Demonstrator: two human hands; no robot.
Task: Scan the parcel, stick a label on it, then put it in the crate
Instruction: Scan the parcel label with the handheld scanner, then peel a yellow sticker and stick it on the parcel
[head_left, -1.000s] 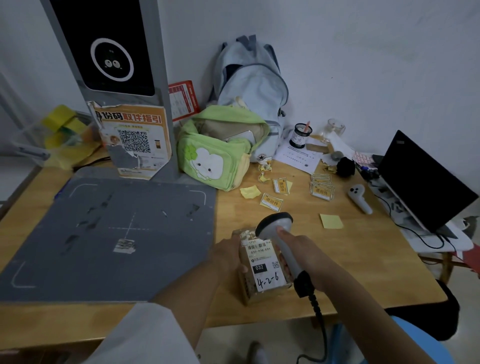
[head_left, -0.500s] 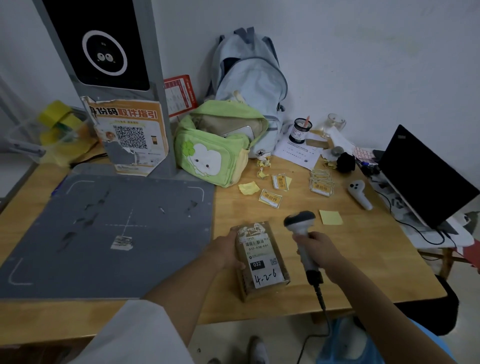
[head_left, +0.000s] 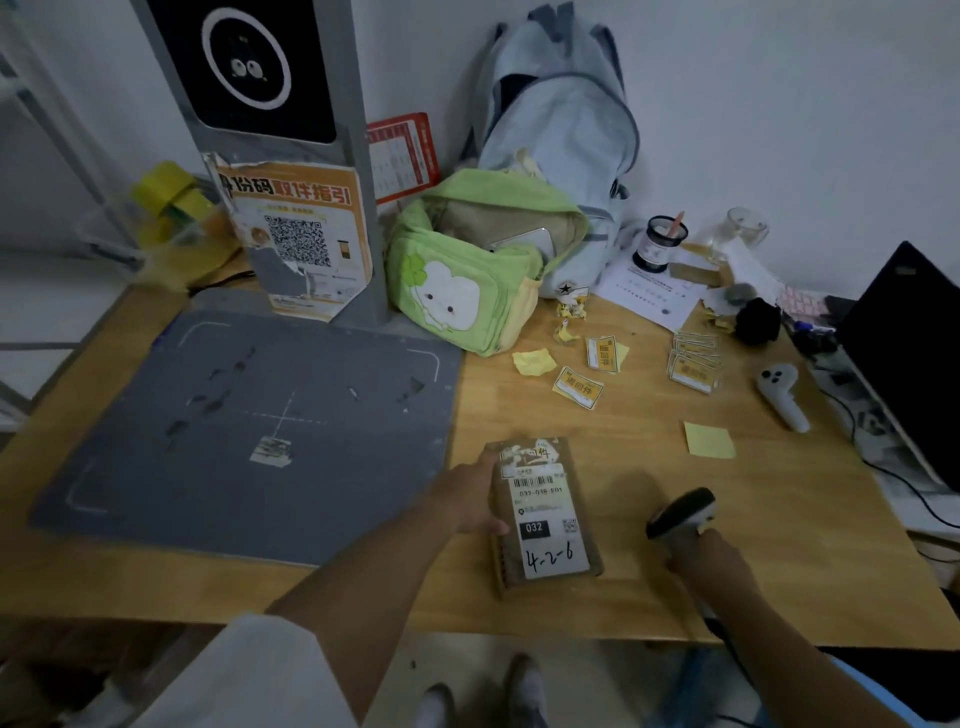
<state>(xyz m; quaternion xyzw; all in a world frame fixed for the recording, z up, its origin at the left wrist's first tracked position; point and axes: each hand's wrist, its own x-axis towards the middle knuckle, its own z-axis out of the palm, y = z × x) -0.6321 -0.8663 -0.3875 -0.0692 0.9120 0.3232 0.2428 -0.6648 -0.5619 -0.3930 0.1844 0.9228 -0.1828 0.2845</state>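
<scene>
where the wooden table meets the wall, a grey scanning mat fills its 9 o'clock half, with a kiosk post rising at the mat's 12 o'clock edge. a pale blue backpack leans on the wall at 12 o'clock, a green bag resting just in front of it. a dark laptop sits at 3 o'clock.

the parcel, a brown packet with a white shipping label facing up and "4-2-6" handwritten on it, lies flat on the bare wood at 6 o'clock, just beside the mat's edge. the left hand rests against the parcel's 9 o'clock side, fingers spread along its edge. the right hand, at the parcel's 3 o'clock and apart from it, is wrapped around the handle of the barcode scanner.

yellow labels lie scattered at 1 o'clock, with a yellow sticky note nearer the scanner.
</scene>
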